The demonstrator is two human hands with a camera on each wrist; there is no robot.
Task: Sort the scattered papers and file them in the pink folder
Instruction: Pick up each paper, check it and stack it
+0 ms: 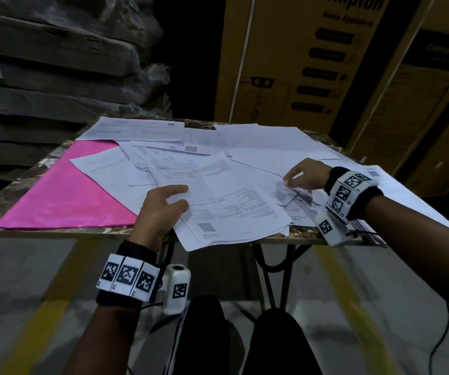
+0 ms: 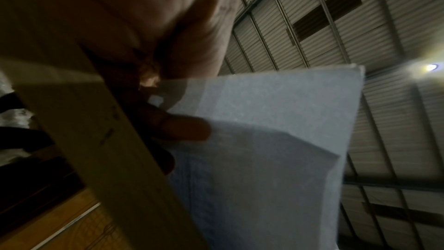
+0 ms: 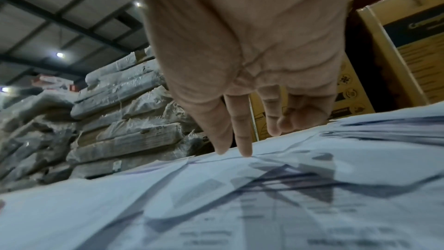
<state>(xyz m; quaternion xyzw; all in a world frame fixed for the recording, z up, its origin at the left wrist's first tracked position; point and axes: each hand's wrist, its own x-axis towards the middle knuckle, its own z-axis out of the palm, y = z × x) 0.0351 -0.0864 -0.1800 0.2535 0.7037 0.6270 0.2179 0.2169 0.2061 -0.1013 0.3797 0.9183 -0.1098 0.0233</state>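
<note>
A pink folder (image 1: 63, 196) lies flat on the left of the table, with white sheets overlapping its right part. Scattered printed papers (image 1: 231, 201) cover the rest of the top. At the front edge my left hand (image 1: 169, 207) grips a sheaf of these papers that overhangs the table. From below, a finger (image 2: 185, 128) shows under the overhanging paper (image 2: 276, 140). My right hand (image 1: 304, 175) is farther right, its straight fingertips (image 3: 245, 151) touching down on the sheets (image 3: 240, 206). It holds nothing.
The small table's front edge (image 1: 42, 233) is close to my knees. Tall cardboard boxes (image 1: 299, 63) stand behind it on the right. Plastic-wrapped stacks (image 1: 55, 63) rise at the back left. Some sheets hang over the right edge (image 1: 421, 201).
</note>
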